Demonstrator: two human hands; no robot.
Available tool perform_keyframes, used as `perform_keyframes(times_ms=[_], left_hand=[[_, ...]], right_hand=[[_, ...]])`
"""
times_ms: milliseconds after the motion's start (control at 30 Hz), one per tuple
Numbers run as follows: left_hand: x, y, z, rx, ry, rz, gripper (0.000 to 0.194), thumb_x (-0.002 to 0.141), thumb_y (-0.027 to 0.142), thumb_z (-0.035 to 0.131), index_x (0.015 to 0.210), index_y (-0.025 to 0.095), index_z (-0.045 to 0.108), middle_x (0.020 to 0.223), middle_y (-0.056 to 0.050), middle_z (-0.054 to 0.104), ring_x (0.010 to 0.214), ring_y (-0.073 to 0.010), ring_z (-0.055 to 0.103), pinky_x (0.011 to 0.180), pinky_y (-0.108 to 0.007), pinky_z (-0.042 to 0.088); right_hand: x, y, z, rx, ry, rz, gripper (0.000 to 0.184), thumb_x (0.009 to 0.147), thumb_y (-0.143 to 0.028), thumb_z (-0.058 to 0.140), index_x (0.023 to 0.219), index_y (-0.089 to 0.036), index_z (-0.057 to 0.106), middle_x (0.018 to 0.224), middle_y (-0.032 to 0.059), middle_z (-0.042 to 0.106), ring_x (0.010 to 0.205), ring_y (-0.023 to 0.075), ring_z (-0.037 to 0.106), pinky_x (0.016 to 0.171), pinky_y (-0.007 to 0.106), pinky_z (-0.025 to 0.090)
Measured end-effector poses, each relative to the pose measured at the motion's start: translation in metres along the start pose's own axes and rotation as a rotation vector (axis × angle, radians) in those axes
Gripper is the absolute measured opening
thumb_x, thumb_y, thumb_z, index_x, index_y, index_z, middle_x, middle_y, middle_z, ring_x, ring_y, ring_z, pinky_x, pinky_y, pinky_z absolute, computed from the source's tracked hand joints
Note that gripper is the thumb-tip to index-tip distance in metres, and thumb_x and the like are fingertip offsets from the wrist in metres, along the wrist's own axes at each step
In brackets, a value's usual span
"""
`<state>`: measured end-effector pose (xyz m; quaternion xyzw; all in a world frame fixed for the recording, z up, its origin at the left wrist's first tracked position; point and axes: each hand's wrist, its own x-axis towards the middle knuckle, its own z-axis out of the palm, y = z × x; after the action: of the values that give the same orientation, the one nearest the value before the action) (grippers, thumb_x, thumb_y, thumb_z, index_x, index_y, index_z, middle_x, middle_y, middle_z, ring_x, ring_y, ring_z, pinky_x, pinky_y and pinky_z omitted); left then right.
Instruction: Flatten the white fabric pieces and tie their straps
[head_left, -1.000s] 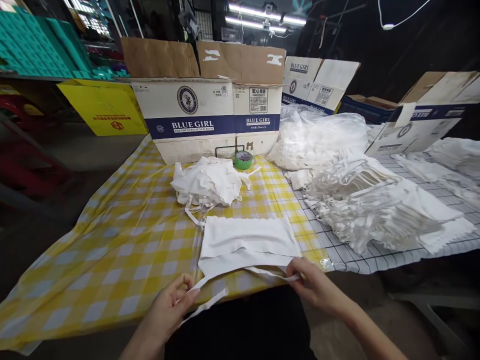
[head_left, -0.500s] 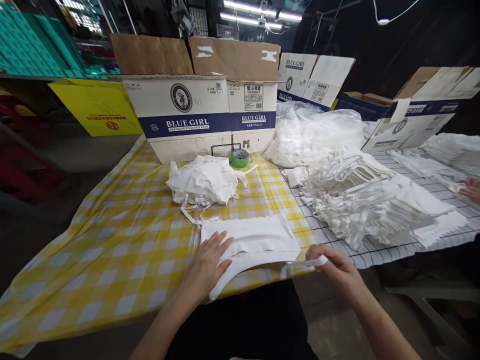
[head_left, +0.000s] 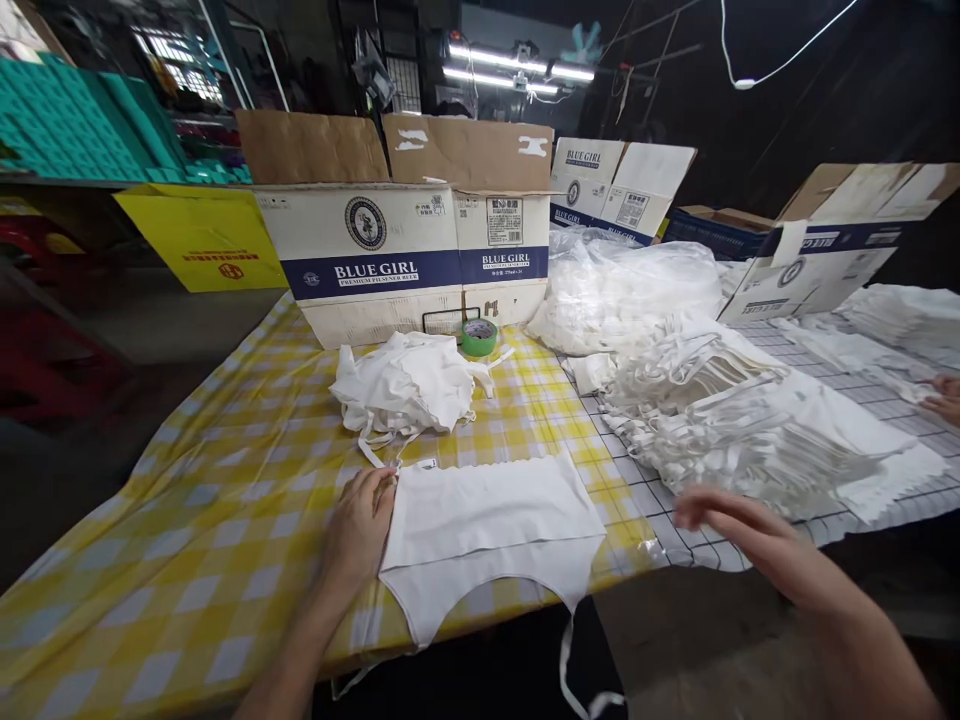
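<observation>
A white strapped garment lies flat at the near edge of the yellow checked tablecloth, its straps hanging over the edge. My left hand rests on the cloth against the garment's left edge; what its fingers grip, if anything, is hidden. My right hand hovers to the right of the garment with fingers spread, holding nothing, near a large pile of white garments.
A crumpled heap of white garments and a green tape roll sit before an open Blue Girl carton. More cartons and a bagged bundle stand behind. Another person's hand shows at the far right.
My right hand let go of the strap and moved right. My left hand slid from the garment's top to its left edge. The straps now hang off the table.
</observation>
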<state>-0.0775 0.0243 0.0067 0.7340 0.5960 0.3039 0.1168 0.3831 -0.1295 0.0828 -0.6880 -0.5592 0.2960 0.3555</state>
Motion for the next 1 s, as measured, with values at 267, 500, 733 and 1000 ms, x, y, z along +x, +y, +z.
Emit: perform_keyframes(times_ms=[267,500,733,1000], left_hand=[[0.064,-0.051,-0.002,0.207,-0.242,0.156,0.040,0.088,0.032,0.033,0.123,0.025,0.053,0.131,-0.003,0.052,0.122,-0.0218,0.043,0.101,-0.040,0.034],[0.018,-0.016,-0.004,0.439,0.164,-0.100,0.034,0.089,0.038,0.033,0.099,0.017,0.058,0.100,-0.009,0.058,0.090,-0.0210,0.056,0.079,-0.032,0.044],[-0.007,0.021,0.008,0.360,-0.171,-0.163,0.026,0.084,0.039,0.042,0.067,0.020,0.049,0.079,-0.005,0.057,0.075,-0.0192,0.056,0.062,-0.027,0.038],[0.009,0.012,0.006,-0.094,-0.193,-0.264,0.023,0.082,0.037,0.042,0.066,0.021,0.044,0.057,0.004,0.055,0.054,-0.0134,0.053,0.053,-0.022,0.035]], right_hand=[[0.096,0.004,0.128,-0.335,0.050,0.111,0.018,0.075,-0.036,0.048,0.073,-0.020,0.056,0.071,0.0028,0.062,0.067,0.0177,0.054,0.060,0.027,0.036],[0.102,0.005,0.142,-0.331,0.119,0.124,0.012,0.070,-0.032,0.054,0.071,-0.020,0.052,0.069,0.0008,0.058,0.063,0.0157,0.050,0.055,0.026,0.031],[0.103,-0.001,0.146,-0.251,0.088,0.048,0.015,0.070,-0.030,0.053,0.062,-0.020,0.045,0.066,-0.0001,0.053,0.062,0.0139,0.046,0.058,0.026,0.032],[0.120,0.008,0.119,-0.072,0.093,0.007,0.016,0.076,-0.036,0.043,0.079,-0.020,0.045,0.065,-0.0027,0.050,0.058,0.0120,0.047,0.053,0.022,0.037]])
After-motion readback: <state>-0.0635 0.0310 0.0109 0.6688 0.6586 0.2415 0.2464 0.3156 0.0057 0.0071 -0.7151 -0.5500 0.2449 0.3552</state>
